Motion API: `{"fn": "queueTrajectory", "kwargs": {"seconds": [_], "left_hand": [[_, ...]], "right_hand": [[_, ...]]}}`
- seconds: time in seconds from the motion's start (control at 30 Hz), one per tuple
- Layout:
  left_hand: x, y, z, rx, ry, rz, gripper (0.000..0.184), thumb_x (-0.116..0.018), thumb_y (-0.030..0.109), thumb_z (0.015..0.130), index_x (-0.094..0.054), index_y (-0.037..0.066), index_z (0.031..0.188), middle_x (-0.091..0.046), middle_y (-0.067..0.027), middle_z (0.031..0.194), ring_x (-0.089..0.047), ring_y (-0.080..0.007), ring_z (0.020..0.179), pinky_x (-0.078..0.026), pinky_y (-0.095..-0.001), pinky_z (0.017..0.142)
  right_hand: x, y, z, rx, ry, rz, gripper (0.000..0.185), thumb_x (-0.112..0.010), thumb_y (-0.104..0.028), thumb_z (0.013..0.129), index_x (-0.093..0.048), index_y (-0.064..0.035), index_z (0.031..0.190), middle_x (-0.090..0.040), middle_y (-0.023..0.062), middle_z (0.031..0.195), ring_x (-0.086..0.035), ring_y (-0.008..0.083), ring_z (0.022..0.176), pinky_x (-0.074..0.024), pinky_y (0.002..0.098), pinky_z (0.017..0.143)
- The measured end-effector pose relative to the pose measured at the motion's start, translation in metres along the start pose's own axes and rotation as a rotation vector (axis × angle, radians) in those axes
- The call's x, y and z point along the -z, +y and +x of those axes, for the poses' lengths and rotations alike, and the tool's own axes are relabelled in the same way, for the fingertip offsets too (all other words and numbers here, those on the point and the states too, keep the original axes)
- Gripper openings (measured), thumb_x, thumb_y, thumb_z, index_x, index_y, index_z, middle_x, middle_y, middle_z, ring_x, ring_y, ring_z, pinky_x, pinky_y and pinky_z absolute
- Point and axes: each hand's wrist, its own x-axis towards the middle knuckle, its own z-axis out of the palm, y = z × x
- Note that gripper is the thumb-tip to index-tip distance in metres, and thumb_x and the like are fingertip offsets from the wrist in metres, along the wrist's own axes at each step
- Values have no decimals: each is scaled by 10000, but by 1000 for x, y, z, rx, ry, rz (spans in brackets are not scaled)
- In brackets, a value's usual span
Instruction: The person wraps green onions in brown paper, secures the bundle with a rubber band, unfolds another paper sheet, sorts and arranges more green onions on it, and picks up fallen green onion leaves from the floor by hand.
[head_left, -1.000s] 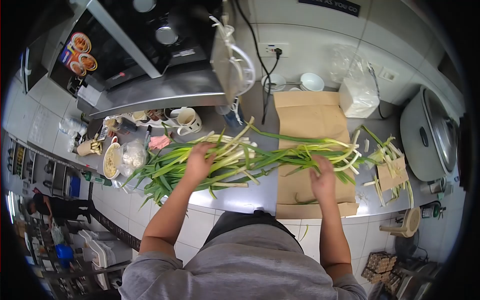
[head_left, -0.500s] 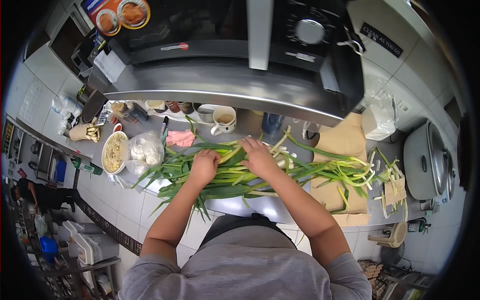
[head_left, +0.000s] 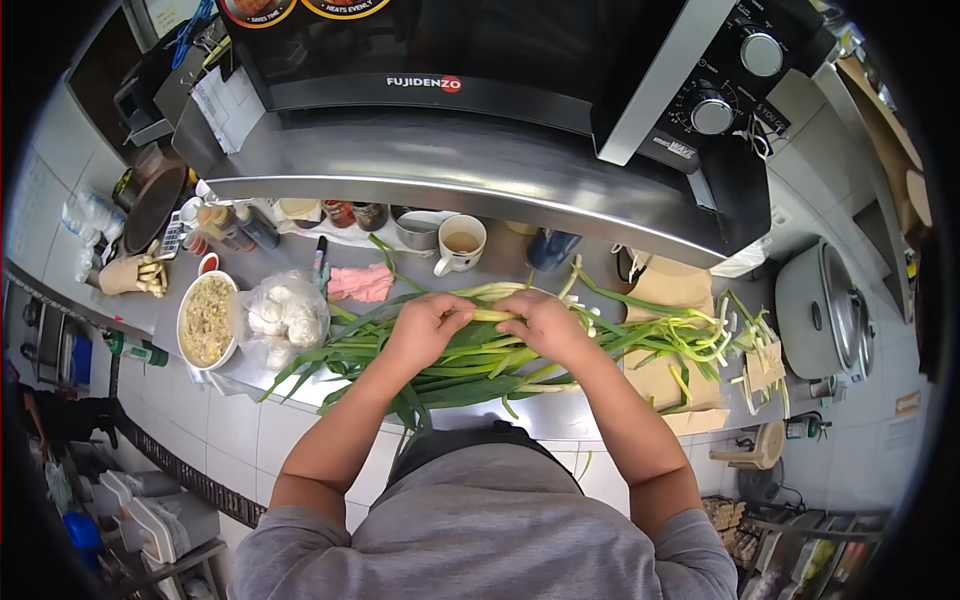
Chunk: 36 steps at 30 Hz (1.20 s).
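Note:
A large pile of spring onions [head_left: 465, 358] lies across the steel counter, green leaves to the left and pale root ends to the right. Above the pile, my left hand [head_left: 428, 328] pinches a yellowed spring onion leaf [head_left: 490, 315]. My right hand [head_left: 545, 324] is closed on the same leaf a short way to the right, with the yellow stretch showing between the hands. More spring onions [head_left: 690, 335] rest on brown paper [head_left: 650, 378] at the right. The fingertips of both hands are partly hidden by the hands themselves.
Left of the pile stand a bowl of chopped food [head_left: 208, 320] and a plastic bag of white round items [head_left: 285, 318]. A pink cloth [head_left: 360, 283] and a mug [head_left: 461, 243] sit behind. A microwave on a steel shelf [head_left: 450, 165] overhangs the back. At right is a large cooker [head_left: 825, 310].
My hands have come closer together and closed on a yellowed leaf; before, they lay spread over the pile. The camera view has shifted and turned slightly.

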Motion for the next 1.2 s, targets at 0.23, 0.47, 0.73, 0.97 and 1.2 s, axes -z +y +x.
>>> {"fn": "queueTrajectory", "kwargs": {"seconds": [0.23,0.47,0.73,0.97,1.2], "left_hand": [[5,-4,-1,-101,61,210,493,-731,285,839,-601,44,1248,-636,-164,1136,-590,-341,1033,-473,-429,919],[-15,-20,-26,-127,-7,510,473,-766,260,777,-637,84,1196,-587,-119,1198,-501,-335,1171,-382,-472,1001],[-54,-14,-16,-43,52,654,638,-781,297,763,-552,69,1314,-519,-138,1317,-453,-348,1241,-312,-499,1080],[-97,5,8,-44,39,793,866,-749,512,758,-427,77,1434,-390,-193,1466,-277,-373,1419,-135,-582,1172],[-130,23,19,-130,27,845,650,-741,424,798,-562,110,1339,-476,-164,1392,-361,-358,1367,-211,-549,1150]], "right_hand": [[69,33,-94,-370,297,109,256,-722,-94,848,-679,-17,1088,-686,111,997,-642,237,922,-505,313,831],[180,86,-191,-539,564,41,245,-626,-25,907,-663,4,1147,-692,118,1059,-636,202,962,-490,294,852],[171,222,-240,-680,252,-419,354,-603,-60,823,-672,-68,1170,-676,184,1123,-627,358,1060,-492,428,911],[116,181,-189,-381,371,-345,367,-698,-158,827,-641,-43,1171,-648,158,1161,-582,344,1088,-440,451,961],[17,131,-125,-159,252,-243,363,-681,-164,814,-646,-44,1155,-620,153,1158,-553,314,1127,-413,437,966]]}}
